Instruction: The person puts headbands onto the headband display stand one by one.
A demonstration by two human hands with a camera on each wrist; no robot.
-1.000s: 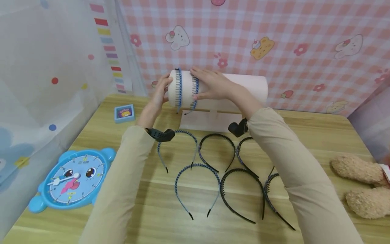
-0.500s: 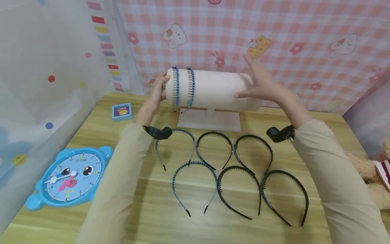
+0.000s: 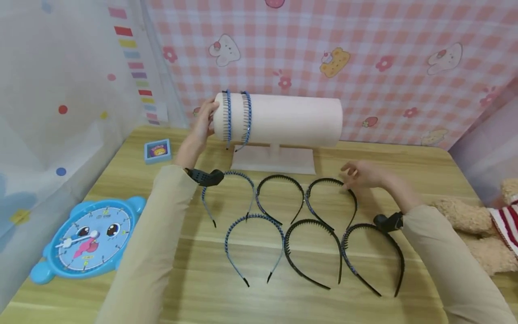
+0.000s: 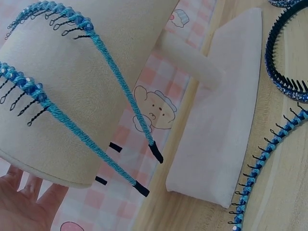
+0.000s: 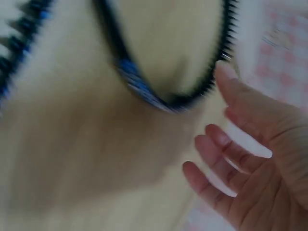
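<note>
My left hand [image 3: 201,122] rests against the left end of a pale padded roll [image 3: 295,119] on a stand. In the left wrist view, its fingers [image 4: 30,185] lie straight by the roll's end. Two blue beaded toothed headbands [image 3: 229,118] [image 3: 249,118] sit over the roll near that hand. My right hand [image 3: 364,174] hovers at the top of a dark toothed headband [image 3: 327,179] on the table. In the right wrist view, its fingers are spread and loosely bent, holding nothing; the thumb tip appears close to the band. Whether it touches is unclear.
Around it on the table lie blue headbands [image 3: 254,215] and black headbands [image 3: 311,221]. The stand's base [image 3: 273,162] is behind them. A blue clock [image 3: 91,240] and a small blue frame [image 3: 157,151] lie left, a plush toy [image 3: 463,220] right.
My right hand has left the second headband on the roll, moved right, then come down to the dark headband on the table. My left hand stays at the roll's end.
</note>
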